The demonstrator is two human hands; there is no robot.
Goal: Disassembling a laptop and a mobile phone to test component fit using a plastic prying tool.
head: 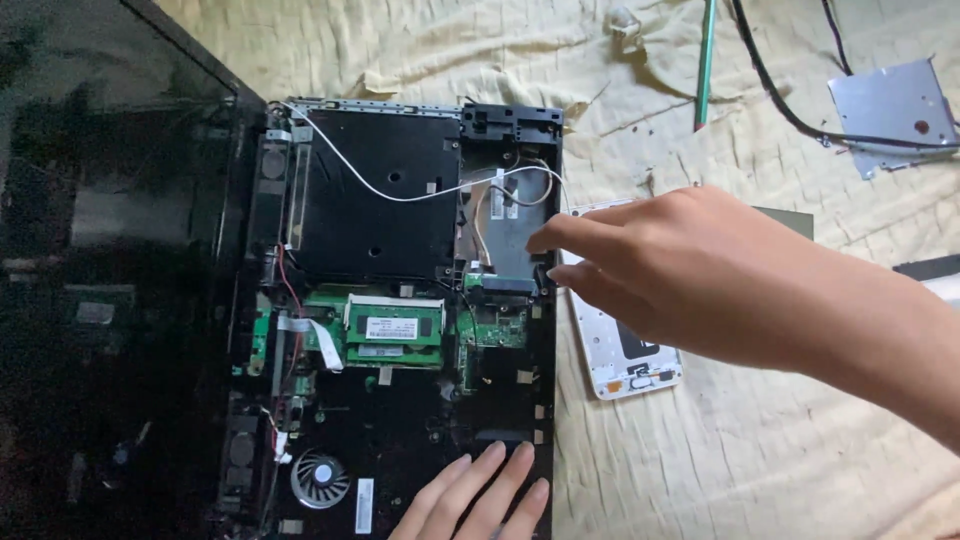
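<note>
Laptop chassis (400, 300) is laid open on cloth (760, 450) | left hand (480, 495) is pressed flat, fingers spread, empty | right hand (680, 270) is reached over drive bay (505, 235), fingers narrowed, nothing held | white phone (625, 360) is beside it

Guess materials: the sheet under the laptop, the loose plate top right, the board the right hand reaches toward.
Sheet: pale yellow woven fabric, matte, creased all over. Plate: likely bare sheet metal, dull grey sheen, bent tabs, punched holes. Board near the right hand: green circuit laminate, glossy, with small soldered parts.
</note>
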